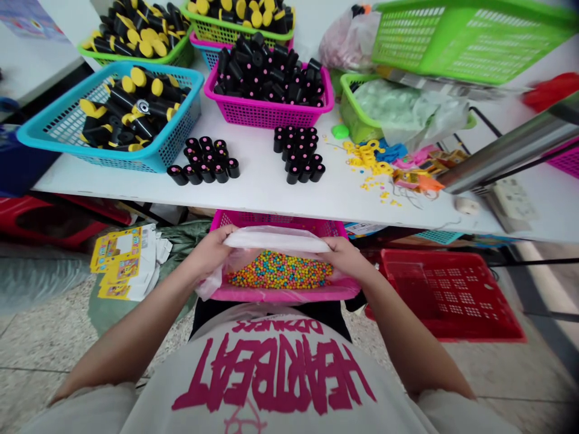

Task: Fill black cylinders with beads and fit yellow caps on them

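Note:
A clear plastic bag (278, 239) lies open inside a pink basket (284, 293) on my lap. Many small coloured balls (280, 270), yellow, blue, orange and pink, fill the bottom of the bag. My left hand (216, 252) is closed around the bag's left edge. At the other end of the same rim, my right hand (344, 256) grips the plastic. Between the two hands the rim is stretched in a folded white band. My fingertips are partly hidden by the plastic.
On the white table (253, 196) stand two groups of black cylinders (298, 154), with a blue basket (136, 158) and a magenta basket (271, 114) behind. Small yellow parts (373, 158) lie at right, near a metal post (506, 144). A red crate (452, 295) sits on the floor.

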### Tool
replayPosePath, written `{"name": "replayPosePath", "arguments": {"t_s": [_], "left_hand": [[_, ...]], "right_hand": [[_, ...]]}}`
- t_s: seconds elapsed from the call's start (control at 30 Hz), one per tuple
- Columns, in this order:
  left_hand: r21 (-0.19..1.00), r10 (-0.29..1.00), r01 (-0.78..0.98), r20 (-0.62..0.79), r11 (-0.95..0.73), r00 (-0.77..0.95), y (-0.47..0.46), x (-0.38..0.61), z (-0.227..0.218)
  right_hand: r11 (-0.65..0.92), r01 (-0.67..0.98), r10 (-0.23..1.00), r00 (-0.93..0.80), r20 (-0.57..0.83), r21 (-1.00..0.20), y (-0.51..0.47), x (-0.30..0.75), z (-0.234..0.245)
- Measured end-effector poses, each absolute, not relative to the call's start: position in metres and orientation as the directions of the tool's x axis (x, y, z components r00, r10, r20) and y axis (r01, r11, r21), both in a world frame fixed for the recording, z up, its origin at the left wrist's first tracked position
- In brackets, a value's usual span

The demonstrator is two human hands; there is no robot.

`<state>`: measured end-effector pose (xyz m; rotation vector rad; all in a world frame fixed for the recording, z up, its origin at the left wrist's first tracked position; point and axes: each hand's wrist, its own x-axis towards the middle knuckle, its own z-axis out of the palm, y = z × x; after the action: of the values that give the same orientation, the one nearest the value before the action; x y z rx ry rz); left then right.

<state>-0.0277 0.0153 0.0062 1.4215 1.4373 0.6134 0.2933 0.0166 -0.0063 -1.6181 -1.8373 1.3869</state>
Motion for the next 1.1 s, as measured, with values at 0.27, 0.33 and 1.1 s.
{"name": "replayPosePath", "arguments": {"t_s": [0.27, 0.33, 1.1], "left_hand": [[0.639, 0.834, 0.716, -0.205, -0.283, 0.512, 0.022, -0.035, 0.021], [0.566, 0.775, 0.736, -0.247, -0.371, 0.581, 0.024, -0.034, 0.022], [0.724, 0.897, 0.537, 0.289, -0.433, 0.334, 0.036, -0.019, 0.104]], "right_hand": [[0.118, 0.718, 0.888, -0.386, -0.251, -0.686, 0.014, 0.294, 0.0], [0.227, 0.751, 0.908, -0.393, -0.144, -0.62, 0.01, 0.291, 0.006], [0.596, 0.658, 0.397, -0.739, -0.544, -0.459, 0.015, 0.249, -0.01]]}}
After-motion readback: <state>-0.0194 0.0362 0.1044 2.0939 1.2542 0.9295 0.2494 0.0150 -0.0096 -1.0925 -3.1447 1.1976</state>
